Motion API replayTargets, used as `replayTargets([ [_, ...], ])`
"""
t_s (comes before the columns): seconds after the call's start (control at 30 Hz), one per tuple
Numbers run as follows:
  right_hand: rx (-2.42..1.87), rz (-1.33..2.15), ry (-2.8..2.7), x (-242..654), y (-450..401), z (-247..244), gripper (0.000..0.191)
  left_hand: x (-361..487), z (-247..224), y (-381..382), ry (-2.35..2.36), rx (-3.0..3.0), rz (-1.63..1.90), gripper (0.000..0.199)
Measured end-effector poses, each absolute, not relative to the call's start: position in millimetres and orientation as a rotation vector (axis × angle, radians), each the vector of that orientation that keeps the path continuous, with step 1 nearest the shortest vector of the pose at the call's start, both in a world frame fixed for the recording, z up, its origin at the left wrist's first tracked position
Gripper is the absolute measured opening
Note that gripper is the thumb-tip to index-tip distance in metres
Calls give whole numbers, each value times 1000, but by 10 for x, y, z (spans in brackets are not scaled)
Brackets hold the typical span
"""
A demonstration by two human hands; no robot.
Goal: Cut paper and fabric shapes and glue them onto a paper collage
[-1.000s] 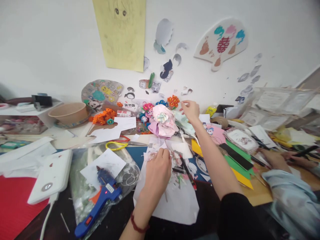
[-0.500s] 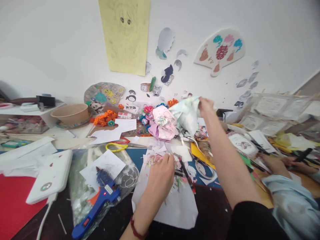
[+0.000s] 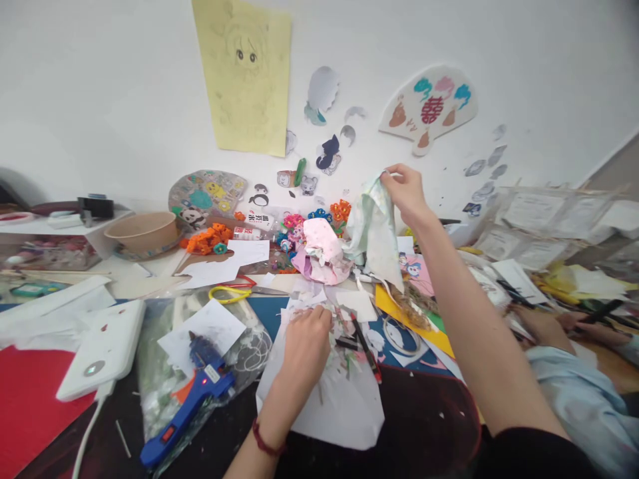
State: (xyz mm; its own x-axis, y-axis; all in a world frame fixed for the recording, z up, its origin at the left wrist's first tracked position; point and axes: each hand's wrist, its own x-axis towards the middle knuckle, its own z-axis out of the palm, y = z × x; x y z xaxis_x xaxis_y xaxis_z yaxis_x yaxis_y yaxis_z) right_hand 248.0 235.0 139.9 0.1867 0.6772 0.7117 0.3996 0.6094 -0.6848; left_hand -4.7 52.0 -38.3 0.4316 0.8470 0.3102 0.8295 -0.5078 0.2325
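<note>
My right hand [image 3: 407,193] is raised on the right side and pinches one corner of a pale green patterned cloth [image 3: 374,229]. The cloth hangs down in loose folds. Left of it lies a crumpled pink cloth [image 3: 323,243], touching or close to it. My left hand [image 3: 308,336] is curled closed over a white paper sheet [image 3: 344,419] strewn with small scraps; whatever its fingers hold is hidden beneath it. A black-and-red pen [image 3: 367,349] rests on the sheet, right of that hand.
To the left lie a blue glue gun [image 3: 202,392] on a plastic bag, yellow-handled scissors [image 3: 232,293] and a white power bank [image 3: 102,349] with a cable. A wire ring [image 3: 402,336] and yellow card [image 3: 434,326] lie right. Another person's sleeve [image 3: 574,392] is at far right.
My right hand has lifted the green cloth higher, so it hangs longer and apart from more of the clutter. My left hand stays over the paper, nearly still. The view has shifted slightly.
</note>
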Motion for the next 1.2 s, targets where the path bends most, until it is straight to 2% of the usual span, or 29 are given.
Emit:
replayTargets([
  [0.2, -1072, 451, -1775, 2292, 1876, 1228, 19, 90, -217, 539, 1562, 2477, 938, 30],
  [0.3, -1011, 591, -1854, 2209, 1648, 1162, 24, 237, 95, 717, 1678, 2410, 1107, 66],
  [0.37, -986, 684, -1891, 2166, 1530, 1091, 27, 319, 332, 953, 1739, 2323, 1204, 78],
  [0.4, -979, 701, -1893, 2146, 1486, 1033, 29, 351, 443, 1096, 1737, 2314, 1233, 70],
  [0.47, -980, 617, -1867, 2106, 1436, 855, 36, 409, 642, 1395, 1676, 2348, 1189, 36],
  [0.5, -994, 519, -1839, 2088, 1433, 736, 45, 437, 734, 1538, 1660, 2351, 1194, 26],
  [0.57, -1071, 249, -1798, 2070, 1477, 480, 81, 496, 915, 1787, 1568, 2315, 1320, 23],
  [0.6, -1158, 141, -1794, 2080, 1526, 369, 87, 524, 1011, 1894, 1485, 2265, 1368, 23],
  [0.63, -1297, 47, -1752, 2112, 1590, 291, 83, 546, 1112, 1989, 1404, 2197, 1400, 23],
  [0.7, -1644, -53, -1650, 2255, 1743, 277, 59, 559, 1333, 2158, 1355, 2061, 1429, 23],
  [0.77, -1759, -94, -1539, 2496, 1891, 468, 30, 515, 1557, 2303, 1376, 1994, 1462, 26],
  [0.8, -1782, -123, -1490, 2636, 1948, 620, 25, 471, 1657, 2366, 1386, 1956, 1485, 29],
  [0.97, -1892, -247, -1277, 3164, 2015, 1298, 26, 154, 1812, 2543, 1417, 1774, 1567, 44],
  [1.07, -1961, -141, -1261, 3221, 1962, 1308, 24, -21, 1675, 2538, 1489, 1741, 1557, 46],
  [1.2, -1955, 10, -1300, 3212, 1811, 1084, 28, -240, 1575, 2400, 1605, 1797, 1580, 41],
])
